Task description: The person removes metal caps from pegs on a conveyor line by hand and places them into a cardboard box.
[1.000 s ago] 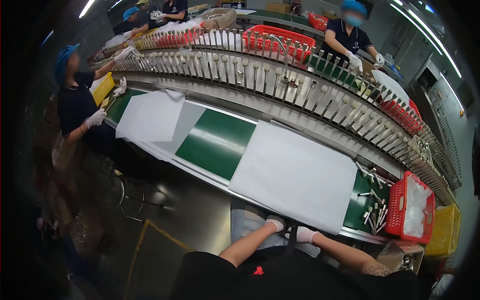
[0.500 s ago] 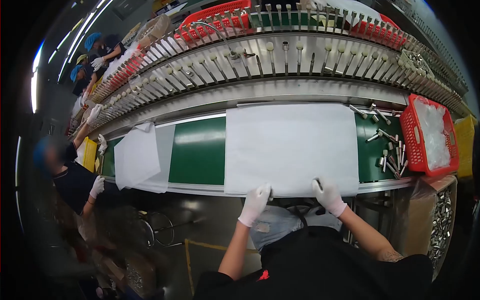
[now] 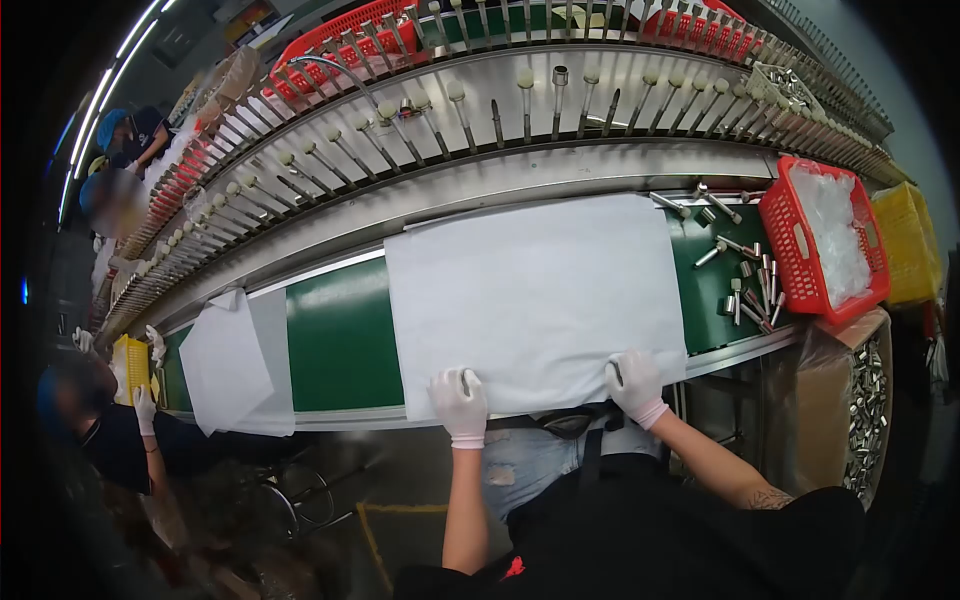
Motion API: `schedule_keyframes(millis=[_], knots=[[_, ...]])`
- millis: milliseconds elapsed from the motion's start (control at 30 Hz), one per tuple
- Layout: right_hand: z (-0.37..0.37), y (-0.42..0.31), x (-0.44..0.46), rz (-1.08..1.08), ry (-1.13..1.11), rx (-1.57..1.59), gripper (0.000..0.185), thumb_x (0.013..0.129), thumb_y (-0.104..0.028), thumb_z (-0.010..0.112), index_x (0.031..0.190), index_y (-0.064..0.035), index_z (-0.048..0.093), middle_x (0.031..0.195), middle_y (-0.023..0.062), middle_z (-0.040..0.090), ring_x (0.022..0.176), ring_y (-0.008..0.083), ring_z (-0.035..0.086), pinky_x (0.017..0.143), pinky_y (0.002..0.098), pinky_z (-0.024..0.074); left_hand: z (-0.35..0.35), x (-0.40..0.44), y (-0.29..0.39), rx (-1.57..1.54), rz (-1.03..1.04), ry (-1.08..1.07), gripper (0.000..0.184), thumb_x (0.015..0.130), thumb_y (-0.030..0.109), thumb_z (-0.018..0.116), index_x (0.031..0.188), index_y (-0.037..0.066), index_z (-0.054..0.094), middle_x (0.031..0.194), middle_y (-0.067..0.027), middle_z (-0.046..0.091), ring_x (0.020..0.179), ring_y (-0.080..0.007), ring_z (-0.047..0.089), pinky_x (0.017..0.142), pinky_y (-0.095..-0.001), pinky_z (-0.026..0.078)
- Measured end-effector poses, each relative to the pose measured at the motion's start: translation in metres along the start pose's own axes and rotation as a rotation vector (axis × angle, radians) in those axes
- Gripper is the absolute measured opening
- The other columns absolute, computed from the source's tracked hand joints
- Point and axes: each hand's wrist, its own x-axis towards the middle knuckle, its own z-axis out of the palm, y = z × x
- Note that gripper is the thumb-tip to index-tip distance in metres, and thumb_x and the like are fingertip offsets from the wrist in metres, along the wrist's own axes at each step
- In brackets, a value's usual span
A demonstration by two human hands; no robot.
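Observation:
A large white sheet (image 3: 530,290), perhaps paper or thin cloth, lies over the green conveyor belt (image 3: 345,335) in front of me. My left hand (image 3: 460,405), in a white glove, is closed on the sheet near its front left corner. The gloved right hand (image 3: 637,385) is likewise closed at the sheet's front edge, further right. Shallow wrinkles run across the sheet between the two hands. The fingertips are curled under and partly hidden.
Loose makeup-brush-like metal pieces (image 3: 755,285) lie right of the sheet, beside a red basket (image 3: 795,255) of clear plastic. Below stands a box of metal parts (image 3: 868,415). Rows of upright brushes (image 3: 525,105) line the rack behind. More white sheets (image 3: 230,365) and a co-worker (image 3: 110,430) are at left.
Both hands have moved from the sheet's front edge further onto it, the left one also shifting left. Wrinkles have appeared near the front. The whole view has turned slightly.

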Motion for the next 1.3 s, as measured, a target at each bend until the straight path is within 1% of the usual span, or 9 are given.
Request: schedule_keyframes(millis=[133,300,567,900,1100,1167,1200,1233,1300], knots=[[-0.004,-0.003,0.005,0.008,-0.031,-0.001,0.007,0.083,-0.010,0.071,0.087,-0.0106,0.065,0.081,0.0088,0.061,0.076,0.0303,0.061,0.072,0.0434,0.0479,0.001,0.000,-0.004,0.025,0.014,-0.007,0.005,0.091,0.006,0.063,0.086,0.005,0.061,0.085,-0.0122,0.059,0.085,-0.0343,0.056,0.080,-0.0474,0.045],[0.001,-0.005,0.007,0.003,0.019,0.015,0.008,0.082,-0.009,0.071,0.087,-0.0107,0.065,0.080,0.0088,0.063,0.076,0.0314,0.060,0.071,0.0443,0.0475,0.001,0.006,-0.006,0.024,0.003,0.030,0.005,0.090,0.006,0.065,0.087,0.005,0.062,0.084,-0.0123,0.059,0.083,-0.0338,0.057,0.080,-0.0473,0.045],[-0.011,0.000,0.002,-0.010,0.019,0.041,0.008,0.082,-0.010,0.071,0.086,-0.0109,0.065,0.081,0.0081,0.064,0.077,0.0304,0.061,0.072,0.0443,0.0487,0.000,0.002,0.003,0.074,0.002,0.029,0.005,0.090,0.010,0.066,0.088,0.007,0.063,0.087,-0.0095,0.062,0.087,-0.0320,0.059,0.082,-0.0466,0.047],[-0.028,0.001,-0.005,-0.040,0.026,0.053,0.008,0.085,-0.013,0.070,0.088,-0.0092,0.064,0.083,0.0109,0.063,0.079,0.0326,0.063,0.074,0.0447,0.0495,-0.009,-0.003,0.014,0.078,-0.014,0.007,0.009,0.093,0.013,0.064,0.087,0.006,0.062,0.087,-0.0112,0.061,0.089,-0.0335,0.059,0.084,-0.0482,0.046],[-0.030,-0.003,-0.002,-0.115,-0.145,0.137,0.011,0.088,-0.014,0.069,0.094,-0.0061,0.065,0.089,0.0161,0.065,0.086,0.0364,0.064,0.079,0.0480,0.0503,-0.021,-0.001,0.009,0.084,-0.022,0.059,0.011,0.092,0.015,0.064,0.084,0.008,0.061,0.085,-0.0112,0.061,0.088,-0.0337,0.059,0.083,-0.0484,0.046],[-0.031,-0.005,0.002,0.002,-0.223,0.150,0.012,0.089,-0.015,0.068,0.094,-0.0038,0.065,0.091,0.0180,0.066,0.092,0.0392,0.065,0.083,0.0492,0.0518,-0.023,-0.002,0.012,0.078,-0.062,0.098,0.012,0.092,0.015,0.064,0.083,0.008,0.061,0.084,-0.0110,0.061,0.087,-0.0334,0.059,0.082,-0.0483,0.046],[-0.028,-0.007,0.008,0.038,-0.290,0.141,0.018,0.094,-0.020,0.064,0.098,-0.0021,0.066,0.091,0.0236,0.068,0.090,0.0433,0.066,0.081,0.0519,0.0524,-0.034,0.002,0.006,0.054,-0.044,0.056,0.012,0.091,0.016,0.064,0.083,0.009,0.061,0.083,-0.0108,0.061,0.087,-0.0332,0.059,0.082,-0.0482,0.046],[-0.032,-0.007,0.011,-0.009,-0.312,0.124,0.018,0.094,-0.020,0.064,0.098,-0.0021,0.066,0.091,0.0236,0.068,0.090,0.0433,0.066,0.081,0.0519,0.0524,-0.037,0.003,0.004,0.027,-0.018,0.023,0.012,0.091,0.017,0.065,0.082,0.009,0.061,0.083,-0.0105,0.061,0.086,-0.0329,0.059,0.082,-0.0481,0.046],[-0.035,-0.010,0.020,0.226,-0.393,0.136,0.025,0.098,-0.025,0.059,0.100,-0.0014,0.067,0.086,0.0278,0.068,0.084,0.0475,0.067,0.076,0.0545,0.0523,-0.036,0.003,0.000,-0.001,-0.057,0.088,0.012,0.090,0.018,0.066,0.082,0.009,0.062,0.082,-0.0104,0.061,0.087,-0.0327,0.060,0.082,-0.0478,0.046]])
